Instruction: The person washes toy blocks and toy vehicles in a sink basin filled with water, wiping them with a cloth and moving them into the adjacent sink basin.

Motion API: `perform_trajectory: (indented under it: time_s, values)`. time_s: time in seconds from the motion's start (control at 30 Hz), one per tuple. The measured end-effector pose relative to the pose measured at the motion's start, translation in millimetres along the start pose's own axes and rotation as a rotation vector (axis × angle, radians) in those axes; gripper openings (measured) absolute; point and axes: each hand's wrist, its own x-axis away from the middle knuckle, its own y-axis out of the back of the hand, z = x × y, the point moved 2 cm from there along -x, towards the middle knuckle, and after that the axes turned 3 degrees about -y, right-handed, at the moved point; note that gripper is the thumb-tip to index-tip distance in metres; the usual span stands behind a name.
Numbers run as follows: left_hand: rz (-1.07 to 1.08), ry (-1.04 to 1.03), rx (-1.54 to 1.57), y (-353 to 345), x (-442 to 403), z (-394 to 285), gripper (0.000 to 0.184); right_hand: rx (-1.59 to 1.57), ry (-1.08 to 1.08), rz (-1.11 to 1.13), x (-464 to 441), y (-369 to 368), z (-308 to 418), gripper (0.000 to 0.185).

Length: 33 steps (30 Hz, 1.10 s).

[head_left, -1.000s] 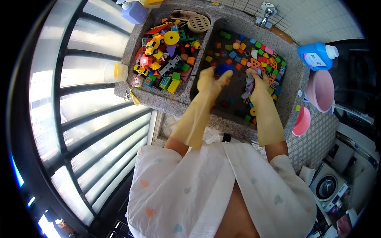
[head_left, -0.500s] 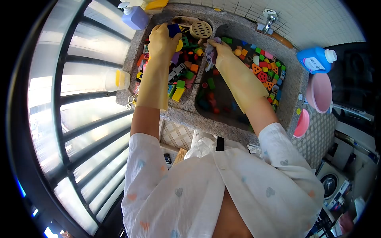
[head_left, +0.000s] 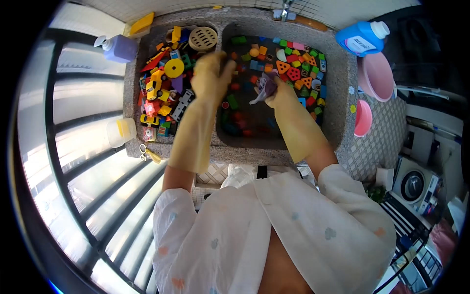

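Both my hands wear long yellowish rubber gloves. My left hand [head_left: 210, 78] hovers over the divider between two sink basins, smeared by motion. Its thumb and fingers look apart, with nothing visible between them. In my right hand [head_left: 280, 93] is a bunched purple-grey cloth [head_left: 267, 85], held over the water of the right basin. Colourful toy blocks float around it, among them a red pentagon block [head_left: 293, 74] and an orange triangle block [head_left: 282, 67]. Toys pile up in the left basin, including a yellow toy car [head_left: 153, 88], a yellow disc [head_left: 174, 68] and a grey toy vehicle [head_left: 183, 104].
The stone sink [head_left: 245, 155] has a round beige drain cover [head_left: 202, 38] at the back and a tap [head_left: 285, 12] behind. A purple pump bottle [head_left: 120, 48] and plastic container [head_left: 121, 132] stand left. A blue detergent bottle [head_left: 361, 39] and pink basin [head_left: 376, 77] are right.
My left hand has moved right, from over the left basin's toys to the divider, leaving a dark blue piece behind. My right hand has carried the cloth from the divider over the right basin.
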Motion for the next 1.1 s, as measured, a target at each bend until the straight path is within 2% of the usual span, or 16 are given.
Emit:
perform_trajectory:
  time_s: [0.03, 0.07, 0.13, 0.23, 0.3, 0.43, 0.5, 0.6, 0.67, 0.77, 0.8, 0.87, 0.97, 1.0, 1.03, 1.1]
  values:
    - [0.231, 0.224, 0.334, -36, 23, 1, 0.039, -0.017, 0.005, -0.011, -5, 29, 13, 0.029]
    - [0.330, 0.254, 0.460, -59, 47, -4, 0.040, -0.055, -0.036, 0.024, -12, 58, 27, 0.029]
    - [0.615, 0.426, 0.363, -87, 66, -14, 0.043, -0.102, -0.071, 0.055, -4, 94, 51, 0.031]
    - [0.527, 0.192, -0.066, -130, 57, 17, 0.038, 0.065, 0.103, -0.093, 23, 141, 80, 0.041]
    - [0.477, 0.123, -0.243, -139, 18, 13, 0.043, 0.227, 0.306, 0.056, 38, 164, 103, 0.053]
    - [0.491, 0.022, -0.268, -174, -36, 2, 0.048, 0.218, 0.305, 0.074, 50, 190, 127, 0.065]
    - [0.690, -0.145, -0.272, -207, -30, 5, 0.052, 0.237, 0.303, 0.048, 58, 195, 129, 0.065]
    - [0.662, -0.215, -0.311, -240, 7, -2, 0.049, 0.311, 0.314, 0.042, 58, 200, 132, 0.063]
    - [0.727, -0.129, -0.241, -273, 26, 12, 0.043, 0.378, 0.278, 0.085, 62, 197, 129, 0.063]
    - [0.431, 0.633, 0.841, -290, 61, 24, 0.029, 0.396, 0.267, 0.143, 61, 185, 130, 0.059]
    - [0.438, 0.635, 0.832, -285, 63, 23, 0.029, 0.451, 0.261, 0.145, 67, 175, 130, 0.059]
    - [0.325, 1.121, 1.186, -274, 71, 14, 0.033, 0.491, 0.293, 0.067, 66, 156, 133, 0.054]
    - [0.294, 1.191, 1.493, -240, 76, -19, 0.037, 0.513, 0.556, 0.160, 81, 114, 129, 0.042]
    - [0.283, 1.192, 1.491, -217, 77, -43, 0.037, 0.516, 0.549, 0.166, 89, 98, 124, 0.042]
    - [0.417, 0.829, 1.051, -190, 72, -75, 0.040, 0.542, 0.580, 0.246, 96, 82, 120, 0.041]
    - [0.510, 0.465, 0.601, -169, 63, -107, 0.044, 0.675, 0.725, 0.393, 100, 57, 108, 0.038]
